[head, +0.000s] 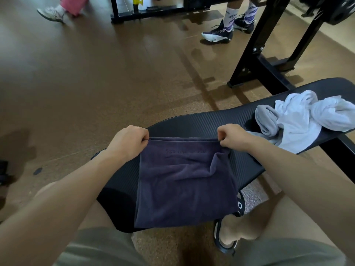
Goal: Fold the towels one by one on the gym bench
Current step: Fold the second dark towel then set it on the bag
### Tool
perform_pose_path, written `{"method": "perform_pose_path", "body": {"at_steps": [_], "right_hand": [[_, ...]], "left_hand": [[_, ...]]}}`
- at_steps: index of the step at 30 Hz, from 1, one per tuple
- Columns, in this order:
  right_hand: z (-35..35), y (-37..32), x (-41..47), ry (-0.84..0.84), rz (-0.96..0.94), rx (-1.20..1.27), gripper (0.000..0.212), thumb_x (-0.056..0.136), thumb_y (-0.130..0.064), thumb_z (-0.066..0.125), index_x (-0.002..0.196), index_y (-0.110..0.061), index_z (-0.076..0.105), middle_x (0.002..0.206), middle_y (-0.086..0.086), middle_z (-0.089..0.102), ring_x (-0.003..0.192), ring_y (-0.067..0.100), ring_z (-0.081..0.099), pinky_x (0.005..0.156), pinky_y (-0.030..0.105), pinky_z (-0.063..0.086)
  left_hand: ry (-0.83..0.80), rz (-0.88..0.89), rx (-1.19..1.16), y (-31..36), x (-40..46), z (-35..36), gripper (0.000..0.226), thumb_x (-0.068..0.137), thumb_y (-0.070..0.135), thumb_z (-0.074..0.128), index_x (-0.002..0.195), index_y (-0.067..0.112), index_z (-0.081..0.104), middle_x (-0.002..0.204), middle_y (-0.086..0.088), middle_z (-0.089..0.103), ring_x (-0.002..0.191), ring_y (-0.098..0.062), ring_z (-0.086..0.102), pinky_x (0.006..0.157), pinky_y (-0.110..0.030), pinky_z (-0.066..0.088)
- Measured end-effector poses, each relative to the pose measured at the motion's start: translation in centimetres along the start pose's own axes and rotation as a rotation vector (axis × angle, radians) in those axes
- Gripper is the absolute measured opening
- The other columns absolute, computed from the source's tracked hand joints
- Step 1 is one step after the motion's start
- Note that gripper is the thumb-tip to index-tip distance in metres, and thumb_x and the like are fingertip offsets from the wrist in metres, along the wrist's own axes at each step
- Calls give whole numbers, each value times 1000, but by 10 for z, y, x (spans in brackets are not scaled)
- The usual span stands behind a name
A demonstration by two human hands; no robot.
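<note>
A dark purple towel lies doubled over on the near end of the black ribbed gym bench, its lower part hanging off the front edge. My left hand pinches the towel's far left corner. My right hand pinches the far right corner. Both hold the folded top edge taut between them. A crumpled white towel and a grey towel lie bunched together further right on the bench.
A black steel rack frame stands behind the bench on the brown floor. Two other people's feet are at the back, in white shoes and dark shoes. My own knees and a sandalled foot are below.
</note>
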State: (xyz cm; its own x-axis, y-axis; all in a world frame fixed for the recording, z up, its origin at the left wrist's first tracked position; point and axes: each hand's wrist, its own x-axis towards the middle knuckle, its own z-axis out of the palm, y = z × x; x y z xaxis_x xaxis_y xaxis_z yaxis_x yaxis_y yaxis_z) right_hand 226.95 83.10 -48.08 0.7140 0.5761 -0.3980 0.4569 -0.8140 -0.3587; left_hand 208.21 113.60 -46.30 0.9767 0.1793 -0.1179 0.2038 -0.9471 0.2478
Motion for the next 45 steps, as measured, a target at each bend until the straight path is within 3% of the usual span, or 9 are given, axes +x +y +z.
{"method": "perform_pose_path", "body": {"at_steps": [6,17,24,28,31,33,37,41,45], "right_hand": [[-32,-12,-24,127,-9,83,10,85,-12,73,77,-16,69,83,-4,67,79,12,62,63,25,45],[-104,-41,-83,372,-195,193,24,78,-11,81,65,-23,65,60,-17,64,59,0,57,59,17,40],[-136,-60,-117,361,-312,219,14,86,-10,79,77,-16,71,76,-1,73,70,8,69,67,18,51],[-151,-62,-123,430,-287,172,17,87,-12,77,73,-12,67,82,8,74,77,26,69,74,41,56],[-156,-64,-124,447,-273,169,15,86,-11,77,74,-9,69,78,10,74,75,33,69,73,47,57],[-156,-66,-125,458,-270,192,15,86,-9,77,75,-7,67,77,12,73,72,30,69,67,43,56],[-154,-66,-124,480,-276,212,16,85,-11,78,76,-8,66,74,12,70,66,22,62,64,37,51],[-147,-64,-121,498,-276,203,18,84,-16,81,75,-12,66,72,6,68,61,11,55,62,28,45],[-144,-64,-120,509,-276,240,19,84,-16,82,77,-10,65,73,7,66,60,10,52,62,26,44]], "left_hand": [[77,15,-6,-1,-10,-28,11,93,13,62,85,17,69,85,3,65,77,-20,60,68,-34,49],[417,-12,-75,6,-25,-118,9,85,20,73,80,26,68,84,7,65,80,-21,61,73,-35,50],[495,62,-111,4,-35,-155,16,85,15,76,80,26,66,81,3,68,80,-17,61,78,-34,50],[543,81,-141,12,-42,-168,6,86,15,77,85,19,72,79,4,68,79,-15,63,81,-25,47],[548,116,-173,16,-44,-173,6,86,12,77,85,16,73,79,2,69,77,-16,64,80,-23,48],[545,124,-176,16,-45,-175,5,86,10,76,87,15,74,79,2,69,77,-15,64,80,-25,49],[519,108,-193,14,-44,-176,9,86,8,75,90,15,75,83,1,72,77,-10,65,79,-11,46],[497,88,-219,12,-46,-174,13,88,6,72,95,15,78,88,1,74,84,-15,68,88,-22,49],[487,71,-281,8,-49,-174,16,89,5,71,95,18,77,89,2,74,84,-13,69,84,-17,52]]}}
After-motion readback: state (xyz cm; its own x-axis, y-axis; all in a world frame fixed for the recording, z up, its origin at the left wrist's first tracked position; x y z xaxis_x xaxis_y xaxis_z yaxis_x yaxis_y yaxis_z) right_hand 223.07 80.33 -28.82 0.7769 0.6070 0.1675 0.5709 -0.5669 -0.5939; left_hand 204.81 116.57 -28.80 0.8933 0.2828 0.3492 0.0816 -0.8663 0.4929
